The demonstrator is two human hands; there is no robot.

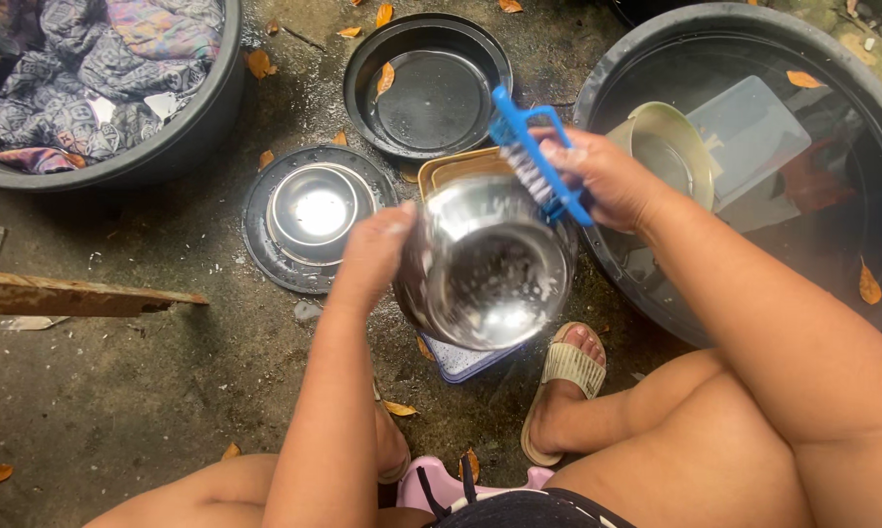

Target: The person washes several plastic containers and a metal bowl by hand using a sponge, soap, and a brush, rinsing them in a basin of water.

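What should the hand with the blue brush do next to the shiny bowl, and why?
Probably sweep the blue plastic scrub brush down inside the round shiny steel bowl. The right hand holds the bristles at the bowl's upper rim, the left hand grips the bowl tilted open, and white suds still speckle its inside.

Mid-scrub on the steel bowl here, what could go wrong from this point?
The steel bowl looks wet and soapy and only the left hand grips its rim, so it may slip onto the trays below. The right hand pressing the blue brush on the rim could tip it.
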